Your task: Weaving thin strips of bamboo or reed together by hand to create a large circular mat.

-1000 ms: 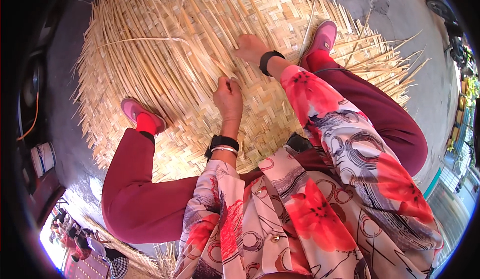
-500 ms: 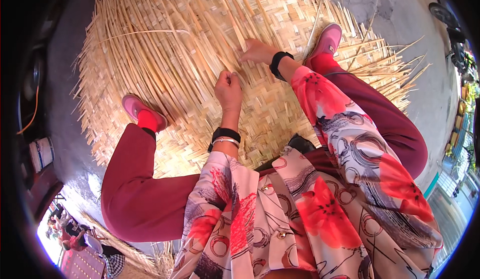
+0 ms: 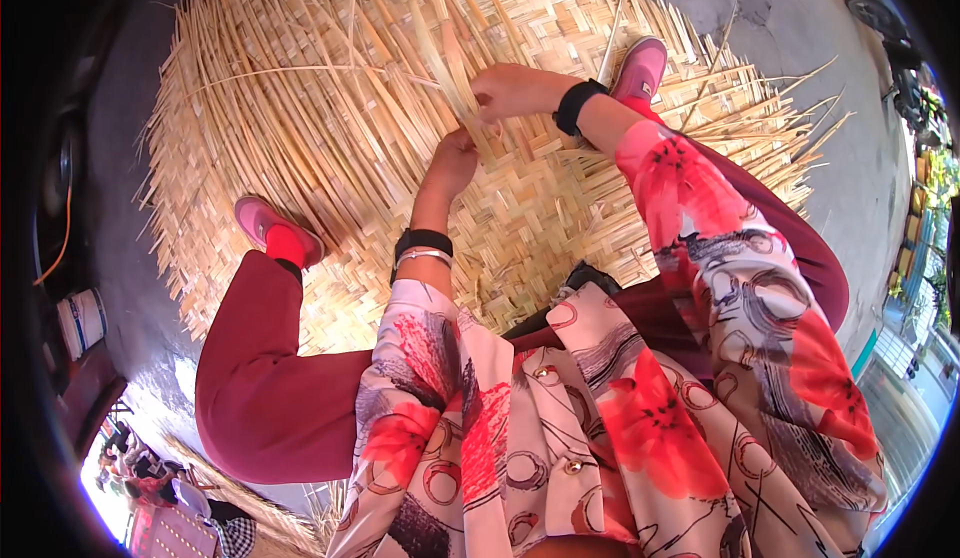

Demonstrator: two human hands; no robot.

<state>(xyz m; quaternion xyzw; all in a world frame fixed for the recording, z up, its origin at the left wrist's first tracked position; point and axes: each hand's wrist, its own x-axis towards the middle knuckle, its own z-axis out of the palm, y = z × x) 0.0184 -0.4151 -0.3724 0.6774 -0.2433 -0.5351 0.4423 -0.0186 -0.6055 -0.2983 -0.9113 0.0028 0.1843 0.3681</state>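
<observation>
A large woven mat of pale bamboo-like strips lies on the floor beneath me, its middle a tight zigzag weave and its edges loose strip ends. A pale flat strip rises off the weave and runs down to my hands. My right hand is closed on it, thumb and fingers pinching near its lower part. Just below and to the left, my left hand is closed with its fingertips against the same strip's lower end. Its fingertips are partly hidden.
My pink shoes, left and right, rest on the mat. Loose strips stick out at the right edge. Grey floor surrounds the mat. A wheeled vehicle stands far right; a white container is at left.
My right hand has turned inward and closed on the strip, which now stands raised. My left hand has shifted slightly up to meet it.
</observation>
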